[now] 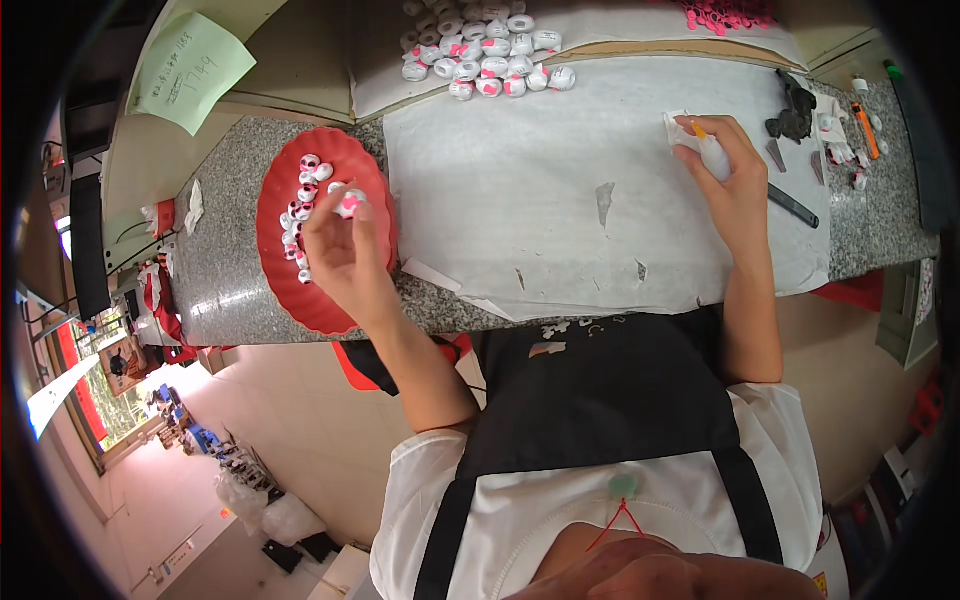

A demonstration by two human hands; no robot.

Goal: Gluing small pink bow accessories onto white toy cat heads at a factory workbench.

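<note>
My left hand [352, 262] is over the red scalloped plate [345, 310], its fingertips closed around a small white rounded piece with a pink patch [350, 204]. On the plate lies a row of small white pieces with dark and pink marks [301, 210], partly hidden behind my fingers. At the right side of the white paper sheet [500, 180], my right hand [738, 165] grips a white squeeze bottle [713, 158] with an orange-yellow tip. Beside that tip is a white scrap of tissue or paper [675, 130].
Many white pieces with pink spots [490, 60] stand in rows at the back, with bright pink bits [728, 14] at the back right. A black crumpled lump [794, 108], a dark flat tool [793, 206] and an orange cutter [864, 130] lie at right. A green note [195, 72] hangs at left.
</note>
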